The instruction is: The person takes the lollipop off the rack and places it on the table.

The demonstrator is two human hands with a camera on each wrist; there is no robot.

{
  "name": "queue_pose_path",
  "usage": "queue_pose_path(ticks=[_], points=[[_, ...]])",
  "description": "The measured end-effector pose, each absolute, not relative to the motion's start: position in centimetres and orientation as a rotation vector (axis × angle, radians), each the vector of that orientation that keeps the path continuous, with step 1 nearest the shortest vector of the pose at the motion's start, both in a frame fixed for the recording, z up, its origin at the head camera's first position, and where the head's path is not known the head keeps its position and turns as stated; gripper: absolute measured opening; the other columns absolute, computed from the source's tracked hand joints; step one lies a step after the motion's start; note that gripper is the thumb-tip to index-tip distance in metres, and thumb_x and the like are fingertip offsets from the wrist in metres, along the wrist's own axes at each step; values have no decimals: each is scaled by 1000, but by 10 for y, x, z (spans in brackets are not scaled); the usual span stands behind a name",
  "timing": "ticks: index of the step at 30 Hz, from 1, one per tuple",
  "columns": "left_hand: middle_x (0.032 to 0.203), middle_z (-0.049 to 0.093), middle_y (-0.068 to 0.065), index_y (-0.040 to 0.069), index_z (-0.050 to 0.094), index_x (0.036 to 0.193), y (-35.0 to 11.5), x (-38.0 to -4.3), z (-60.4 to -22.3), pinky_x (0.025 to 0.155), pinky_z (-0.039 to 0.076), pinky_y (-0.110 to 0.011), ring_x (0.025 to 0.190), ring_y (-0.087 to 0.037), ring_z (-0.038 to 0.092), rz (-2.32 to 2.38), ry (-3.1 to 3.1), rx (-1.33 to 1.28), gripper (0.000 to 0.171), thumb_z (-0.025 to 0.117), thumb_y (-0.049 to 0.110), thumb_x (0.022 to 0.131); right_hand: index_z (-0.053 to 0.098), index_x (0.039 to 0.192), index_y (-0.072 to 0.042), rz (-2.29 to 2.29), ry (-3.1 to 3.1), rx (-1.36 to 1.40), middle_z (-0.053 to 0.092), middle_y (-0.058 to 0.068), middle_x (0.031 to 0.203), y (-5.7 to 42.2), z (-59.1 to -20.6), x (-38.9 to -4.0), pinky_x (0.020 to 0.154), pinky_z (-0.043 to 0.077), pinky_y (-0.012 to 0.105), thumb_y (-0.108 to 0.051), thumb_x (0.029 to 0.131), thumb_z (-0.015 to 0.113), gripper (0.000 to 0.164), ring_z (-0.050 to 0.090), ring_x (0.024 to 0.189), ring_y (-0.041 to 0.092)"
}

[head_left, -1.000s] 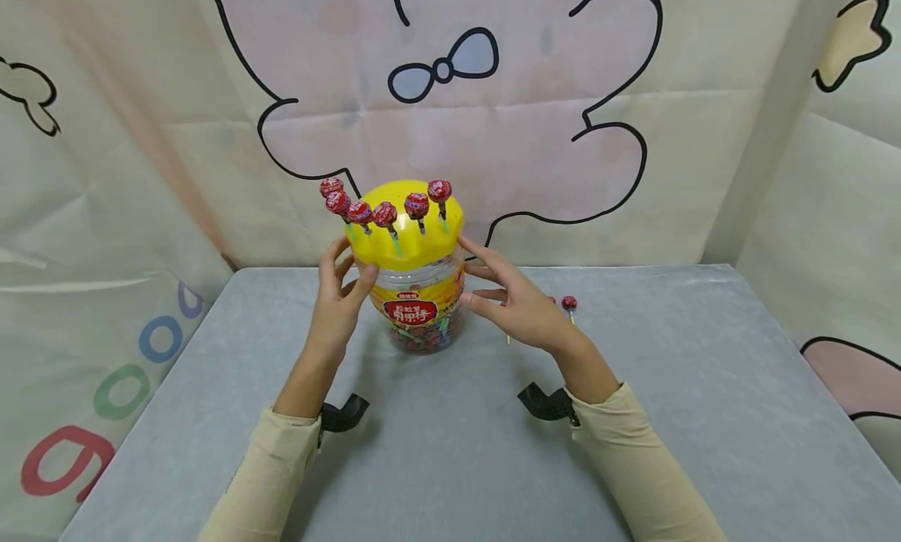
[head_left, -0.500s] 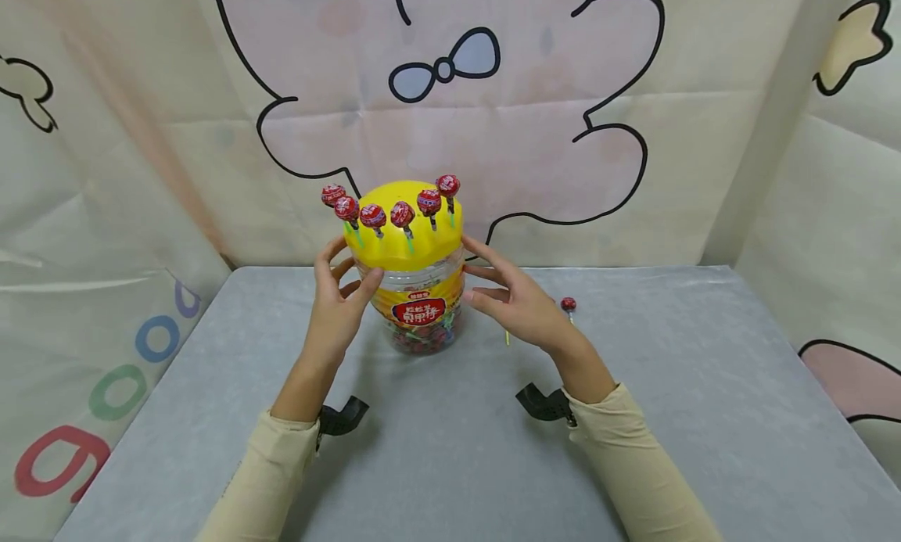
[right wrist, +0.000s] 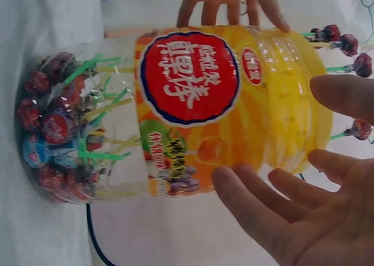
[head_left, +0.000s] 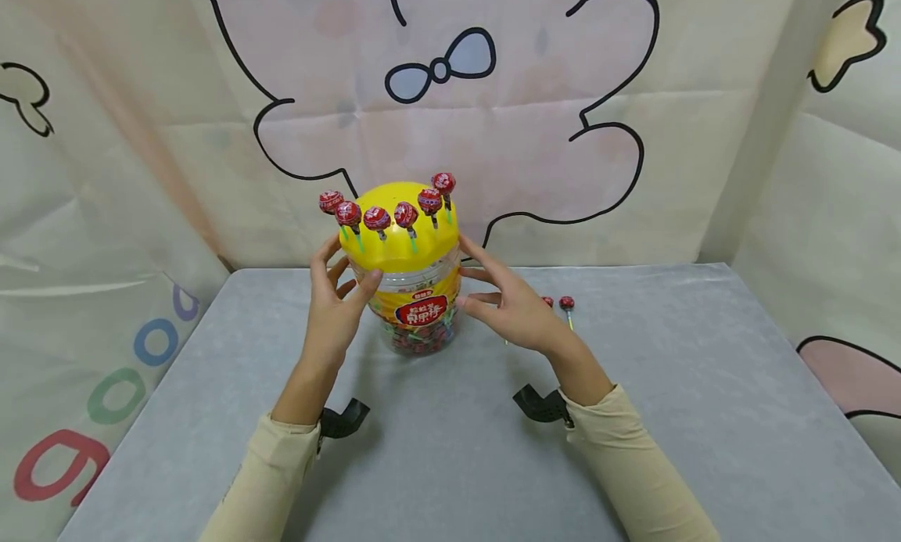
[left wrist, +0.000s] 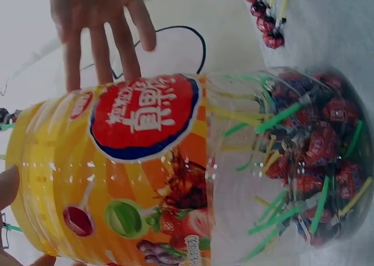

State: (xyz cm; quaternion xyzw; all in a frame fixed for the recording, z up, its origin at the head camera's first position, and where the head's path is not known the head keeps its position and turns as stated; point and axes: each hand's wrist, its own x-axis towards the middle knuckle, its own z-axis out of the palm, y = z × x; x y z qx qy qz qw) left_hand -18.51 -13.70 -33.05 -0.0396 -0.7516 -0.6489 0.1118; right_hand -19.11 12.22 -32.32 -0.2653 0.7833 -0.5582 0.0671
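Observation:
A clear plastic candy jar [head_left: 422, 311] with a yellow-orange label stands on the table, several lollipops heaped in its bottom. Its yellow lid [head_left: 394, 196] bears a row of red-wrapped lollipops [head_left: 377, 218] stuck in by their sticks. My left hand [head_left: 332, 311] grips the jar just under the lid, thumb in front and fingers round the left side. On the other side, my right hand [head_left: 517, 311] rests spread, nearly straight fingers against the lid edge and upper wall. The right wrist view shows these fingers [right wrist: 248, 210] reaching the jar's side.
Loose lollipops [left wrist: 273, 40] lie in a row on the table behind the right hand; one lollipop [head_left: 567, 303] shows past it in the head view. The grey-covered table [head_left: 450, 464] meets a cartoon-printed curtain [head_left: 535, 159] at its back edge.
The jar has turned a little between the hands: its front label and the lollipops at the front of the lid have shifted right. Both hands have stayed nearly in place.

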Motion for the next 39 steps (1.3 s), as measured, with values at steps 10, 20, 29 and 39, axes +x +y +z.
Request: queue_pose_path(ticks=[10,20,29,39], points=[[162,19,0,26,19,152,-131,-185,-333,119,24,-49,151,-20,24,-1888,-2162,-154,78,70,32,93,15,160,-30,-1593,2487,-805,21,-5,166,118,-316,-182,103,51,48,-19,98,64,80,48,139,29],[164,15,-2,27,15,154,-129,-187,-343,119,24,-51,151,-23,23,-1853,-2220,-147,83,70,34,93,39,150,-26,-1766,2734,-714,57,9,139,125,-284,-198,103,49,48,-21,99,61,55,57,126,25],[163,18,-2,26,17,154,-133,-188,-336,117,27,-50,150,-23,26,-1835,-2207,-145,83,72,36,91,39,150,-25,-1785,2851,-835,70,8,125,106,-255,-228,98,53,40,-18,97,64,59,64,117,21],[163,19,-3,25,17,154,-135,-189,-337,115,29,-51,149,-25,26,-1821,-2215,-145,84,72,35,91,58,138,-23,-1821,2945,-966,71,4,121,98,-247,-232,90,55,34,-14,98,63,41,67,109,16]])
